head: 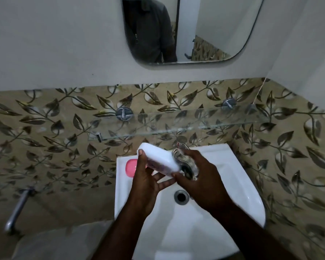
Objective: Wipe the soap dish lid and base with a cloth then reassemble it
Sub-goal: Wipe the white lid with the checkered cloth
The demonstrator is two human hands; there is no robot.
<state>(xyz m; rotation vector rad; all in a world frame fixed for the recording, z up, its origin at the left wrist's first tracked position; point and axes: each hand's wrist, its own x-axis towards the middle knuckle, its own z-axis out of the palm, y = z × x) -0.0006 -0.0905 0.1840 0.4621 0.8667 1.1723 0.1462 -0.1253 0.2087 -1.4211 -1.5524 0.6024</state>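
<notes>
I hold the white rounded plastic soap dish piece (158, 158) over the white ceramic sink (233, 166), left hand (146, 186) gripping it thumb above, fingers beneath, so the right hand (203, 179), clenched round a blurred grey patterned cloth (187, 166), can rub its end.

Glass shelf (176, 126) and tap (182, 145) crowd the rear; the basin (188, 233) in front lies open

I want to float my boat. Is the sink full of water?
Empty. The sink's white bowl shows bare down to the unplugged drain hole; no water pools in it.
</notes>
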